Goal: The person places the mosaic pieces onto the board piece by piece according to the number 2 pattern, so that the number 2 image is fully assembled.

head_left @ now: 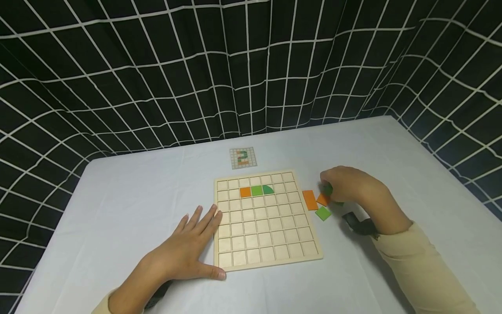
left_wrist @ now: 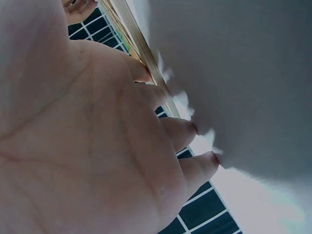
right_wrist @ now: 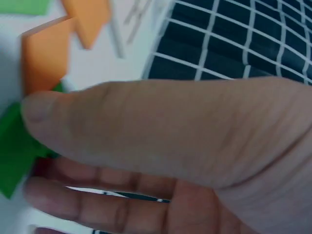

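A pale wooden grid board (head_left: 262,228) lies on the table. In one row near its far side sit an orange square tile (head_left: 245,192), a light green square tile (head_left: 256,190) and a dark green quarter-round tile (head_left: 268,189). My left hand (head_left: 182,253) is spread flat, fingertips at the board's left edge and thumb at its near left corner. Right of the board, my right hand (head_left: 349,185) reaches down over loose tiles; in the right wrist view its thumb and fingers pinch a green tile (right_wrist: 12,151), whose shape is partly hidden. An orange tile (right_wrist: 46,56) stands close by the thumb tip.
Beside the board's right edge lie an orange rectangular tile (head_left: 310,200), an orange tile (head_left: 323,199) and a light green square tile (head_left: 323,213). Beyond the board is a small pattern card (head_left: 243,158). A black cloth with white grid lines (head_left: 251,65) hangs behind the white table (head_left: 129,196).
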{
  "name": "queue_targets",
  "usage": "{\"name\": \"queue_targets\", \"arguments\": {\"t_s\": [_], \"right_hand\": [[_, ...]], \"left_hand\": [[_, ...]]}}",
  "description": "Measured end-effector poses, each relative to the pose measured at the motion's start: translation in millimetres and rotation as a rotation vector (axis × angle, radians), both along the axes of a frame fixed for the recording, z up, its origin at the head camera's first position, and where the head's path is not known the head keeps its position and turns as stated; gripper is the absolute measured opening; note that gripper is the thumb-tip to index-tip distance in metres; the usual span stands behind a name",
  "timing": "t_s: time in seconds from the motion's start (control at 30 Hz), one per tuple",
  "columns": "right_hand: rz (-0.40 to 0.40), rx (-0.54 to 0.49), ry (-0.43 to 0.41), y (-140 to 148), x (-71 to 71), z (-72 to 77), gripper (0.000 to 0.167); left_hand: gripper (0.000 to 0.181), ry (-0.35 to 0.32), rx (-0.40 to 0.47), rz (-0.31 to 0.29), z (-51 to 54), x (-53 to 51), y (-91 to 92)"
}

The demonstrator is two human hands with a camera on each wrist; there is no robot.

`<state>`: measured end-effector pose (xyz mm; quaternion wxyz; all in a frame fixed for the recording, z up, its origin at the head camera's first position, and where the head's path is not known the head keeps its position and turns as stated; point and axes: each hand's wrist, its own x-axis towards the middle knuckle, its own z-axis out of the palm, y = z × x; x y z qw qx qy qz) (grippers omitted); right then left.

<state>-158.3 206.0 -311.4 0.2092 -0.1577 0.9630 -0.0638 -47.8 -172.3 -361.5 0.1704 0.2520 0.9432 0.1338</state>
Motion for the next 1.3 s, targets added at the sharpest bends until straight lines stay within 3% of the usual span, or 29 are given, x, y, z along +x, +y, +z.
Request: {"name": "queue_targets", "arguments": {"t_s": [0.4, 0.8, 1.3], "right_hand": [[0.012, 0.0, 0.045, -5, -8.8, -16.4, 0.034], [0.059, -0.136, 0.044, -3, -13.3, -19.2, 0.032], [0.1, -0.171, 0.063, -7, -12.4, -18.8, 0.032]], "left_hand": [[0.127, 0.002, 0.007, 0.0, -0.6, 0.8, 0.6], [0.127, 0.004, 0.006, -0.003, -1.0, 0.1, -0.7], [0.127, 0.009, 0.008, -0.002, 0.2, 1.1, 0.0]]}}
